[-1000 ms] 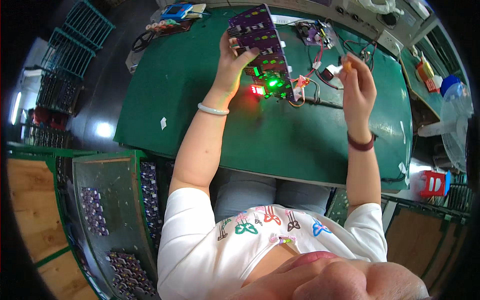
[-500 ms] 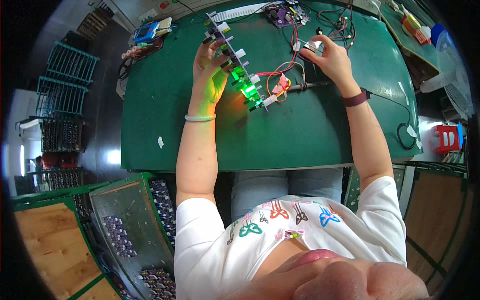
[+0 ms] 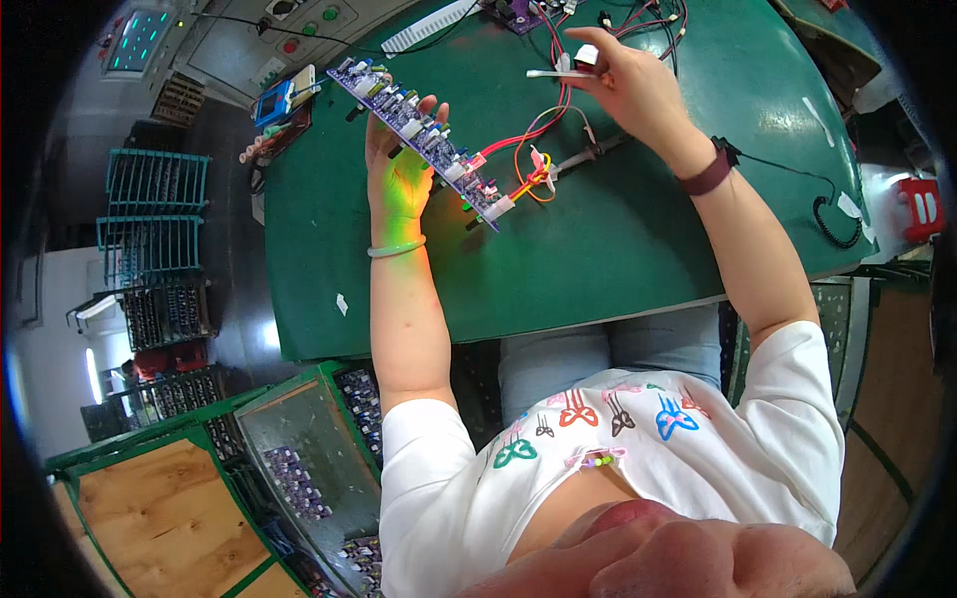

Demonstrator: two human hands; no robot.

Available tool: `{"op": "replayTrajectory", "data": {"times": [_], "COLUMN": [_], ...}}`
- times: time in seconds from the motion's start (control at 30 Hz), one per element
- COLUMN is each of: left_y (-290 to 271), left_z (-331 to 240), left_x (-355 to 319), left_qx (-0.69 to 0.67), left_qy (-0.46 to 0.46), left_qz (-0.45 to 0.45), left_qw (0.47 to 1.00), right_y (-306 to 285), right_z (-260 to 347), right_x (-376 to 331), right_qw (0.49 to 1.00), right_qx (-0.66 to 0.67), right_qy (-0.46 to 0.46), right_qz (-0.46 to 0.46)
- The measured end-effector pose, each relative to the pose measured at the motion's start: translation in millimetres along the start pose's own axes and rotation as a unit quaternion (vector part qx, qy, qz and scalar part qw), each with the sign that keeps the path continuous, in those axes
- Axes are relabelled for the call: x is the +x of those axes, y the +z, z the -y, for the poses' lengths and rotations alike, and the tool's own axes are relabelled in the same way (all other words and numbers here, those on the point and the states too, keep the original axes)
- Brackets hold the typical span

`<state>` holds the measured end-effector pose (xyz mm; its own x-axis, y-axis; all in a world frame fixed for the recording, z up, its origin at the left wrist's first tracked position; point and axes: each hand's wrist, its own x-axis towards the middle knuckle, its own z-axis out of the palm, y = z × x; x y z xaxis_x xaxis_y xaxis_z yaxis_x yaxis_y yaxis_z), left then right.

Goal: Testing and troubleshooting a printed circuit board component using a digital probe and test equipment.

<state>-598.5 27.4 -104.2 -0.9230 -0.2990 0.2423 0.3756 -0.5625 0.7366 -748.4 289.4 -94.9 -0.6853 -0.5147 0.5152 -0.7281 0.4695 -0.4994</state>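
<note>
My left hand [image 3: 397, 179] is closed round the back edge of a long, narrow purple circuit board [image 3: 424, 138], held tilted above the green table. Its face, crowded with small parts and white connectors, shows towards me. Green and orange light falls on my left palm and wrist. Red wires [image 3: 520, 140] and a yellow-orange wire bundle [image 3: 534, 181] plug into the board's near end. Beyond it to the right, my right hand [image 3: 633, 92] pinches a thin white stick-like piece [image 3: 546, 73]. A small white-and-dark block [image 3: 586, 56] shows at those fingers; whether it is held is unclear.
A grey rod-shaped tool [image 3: 595, 151] lies under my right hand. A wrist strap [image 3: 710, 171] trails a coiled cord [image 3: 837, 227] over the green table [image 3: 638, 249]. A blue device [image 3: 274, 102] stands far left; a white strip [image 3: 431, 27] and another board [image 3: 520, 12] lie at the back.
The board has turned, so its component face now shows and its bright green lights are out of sight. My right hand has shifted left and away. The whole view has also swung somewhat.
</note>
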Motion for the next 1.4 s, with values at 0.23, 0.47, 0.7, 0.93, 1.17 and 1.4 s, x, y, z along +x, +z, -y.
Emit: {"op": "replayTrajectory", "data": {"times": [0.23,0.47,0.7,0.93,1.17,1.4], "left_y": [-10,4,16,24,31,33], "left_z": [1,0,0,-2,-3,-1], "left_x": [-4,-4,-5,-8,-9,-9], "left_qx": [0.061,0.079,0.118,0.121,0.189,0.130], "left_qy": [0.041,0.025,0.027,0.026,0.012,0.022], "left_qz": [0.035,0.025,0.018,0.042,-0.018,0.071], "left_qw": [0.997,0.996,0.992,0.991,0.982,0.989], "right_y": [1,-9,8,8,4,15], "right_z": [63,64,60,62,64,43], "right_x": [-32,-31,-33,-34,-35,-16], "right_qw": [0.891,0.899,0.914,0.912,0.911,0.926], "right_qx": [0.286,0.212,0.279,0.254,0.247,0.294], "right_qy": [-0.335,-0.366,-0.293,-0.321,-0.331,-0.232], "right_qz": [0.110,0.114,0.005,-0.016,-0.009,0.052]}}
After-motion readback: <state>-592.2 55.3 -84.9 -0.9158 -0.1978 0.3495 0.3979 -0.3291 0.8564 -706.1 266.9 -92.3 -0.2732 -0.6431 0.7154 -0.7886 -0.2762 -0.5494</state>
